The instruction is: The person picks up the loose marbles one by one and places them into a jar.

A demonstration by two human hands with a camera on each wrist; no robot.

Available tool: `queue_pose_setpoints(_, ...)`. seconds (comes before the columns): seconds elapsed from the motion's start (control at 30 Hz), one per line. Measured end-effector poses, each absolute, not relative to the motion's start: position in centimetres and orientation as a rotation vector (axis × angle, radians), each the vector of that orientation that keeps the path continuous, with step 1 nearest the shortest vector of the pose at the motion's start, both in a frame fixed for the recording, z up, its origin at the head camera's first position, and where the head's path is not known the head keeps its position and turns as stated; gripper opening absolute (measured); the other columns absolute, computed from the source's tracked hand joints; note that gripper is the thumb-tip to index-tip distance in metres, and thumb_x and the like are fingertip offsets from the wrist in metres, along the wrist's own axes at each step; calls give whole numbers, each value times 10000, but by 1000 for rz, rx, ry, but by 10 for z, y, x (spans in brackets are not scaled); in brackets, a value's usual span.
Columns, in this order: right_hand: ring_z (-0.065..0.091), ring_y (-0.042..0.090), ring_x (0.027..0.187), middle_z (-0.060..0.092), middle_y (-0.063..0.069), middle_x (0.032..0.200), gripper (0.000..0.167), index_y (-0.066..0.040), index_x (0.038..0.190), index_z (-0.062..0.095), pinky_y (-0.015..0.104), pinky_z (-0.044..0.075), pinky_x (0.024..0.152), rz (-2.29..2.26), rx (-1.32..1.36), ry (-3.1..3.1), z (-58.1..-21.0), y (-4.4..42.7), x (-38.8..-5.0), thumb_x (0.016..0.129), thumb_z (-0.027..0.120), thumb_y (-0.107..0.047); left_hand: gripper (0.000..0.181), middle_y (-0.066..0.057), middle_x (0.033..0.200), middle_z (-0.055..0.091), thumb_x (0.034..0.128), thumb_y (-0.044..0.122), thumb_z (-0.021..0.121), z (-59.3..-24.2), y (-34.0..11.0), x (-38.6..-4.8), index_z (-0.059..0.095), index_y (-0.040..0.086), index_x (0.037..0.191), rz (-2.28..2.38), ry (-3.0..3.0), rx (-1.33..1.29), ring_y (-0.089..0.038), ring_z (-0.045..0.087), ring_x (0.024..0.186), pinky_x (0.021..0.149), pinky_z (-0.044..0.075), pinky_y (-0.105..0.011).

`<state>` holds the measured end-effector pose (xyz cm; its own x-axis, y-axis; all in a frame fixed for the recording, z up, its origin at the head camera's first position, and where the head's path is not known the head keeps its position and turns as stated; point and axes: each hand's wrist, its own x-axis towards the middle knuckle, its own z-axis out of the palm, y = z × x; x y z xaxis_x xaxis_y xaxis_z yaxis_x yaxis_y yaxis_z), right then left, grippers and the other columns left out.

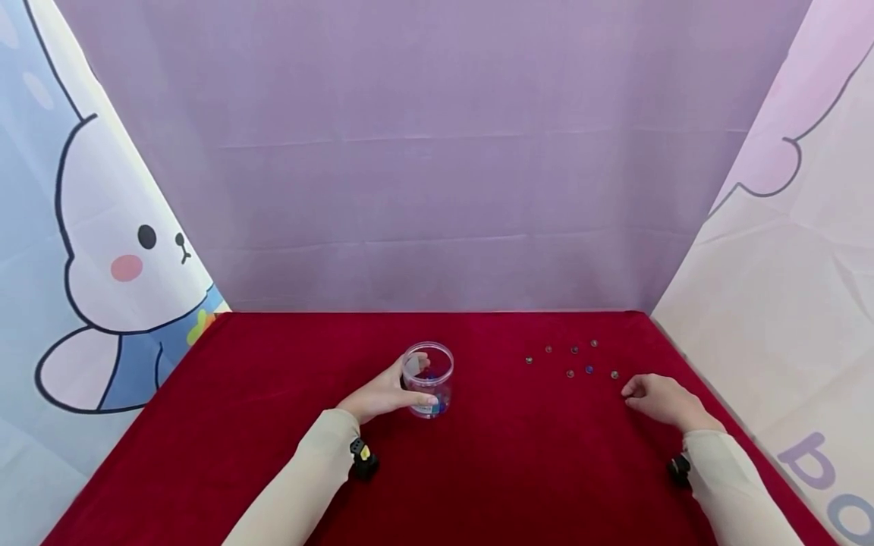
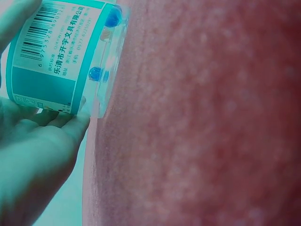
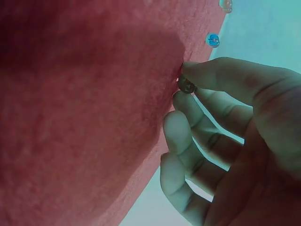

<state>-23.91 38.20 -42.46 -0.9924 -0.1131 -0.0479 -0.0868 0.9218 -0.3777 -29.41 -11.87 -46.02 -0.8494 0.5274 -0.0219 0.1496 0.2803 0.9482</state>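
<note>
A clear plastic jar [image 1: 428, 379], its mouth uncovered, stands upright on the red cloth. My left hand [image 1: 384, 390] grips its side, thumb in front and fingers behind. Blue marbles [image 2: 96, 73] show inside near the bottom, beside a printed label [image 2: 51, 52]. At the right, my right hand [image 1: 658, 400] is low over the cloth, fingers curled. In the right wrist view, its thumb and index finger pinch a dark glass marble [image 3: 186, 84]; the head view hides this one. Several small marbles [image 1: 589, 369] lie in two loose rows left of the right hand.
Red cloth [image 1: 492, 470] covers the table. A purple curtain [image 1: 437, 167] hangs at the back edge, with printed cloth panels [image 1: 130, 250] along both sides. A blue marble [image 3: 212, 40] lies just beyond the right thumb.
</note>
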Motion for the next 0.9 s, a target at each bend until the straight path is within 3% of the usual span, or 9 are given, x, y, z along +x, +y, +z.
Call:
queue_pose_setpoints(0.53,649,294,952,695,89,1015,132,-82,1021,713,572,501,755,-568,-261,3057,-416,360,-245,915,696,-159,946,-31,1558,370,833,324,840,-459,-119,-294,265,126,1558,1595,2218,621,-256,366,1396,1079,394,-514)
queue_pose_setpoints(0.9,642,250,890,687,34,966,146,-80,1039,724,525,529,723,-567,-367,3120,-406,336,-246,920,692,-156,929,-30,1554,376,831,330,840,-458,-118,-292,283,144,1550,1588,2230,611,-261,372,1391,1073,401,-517)
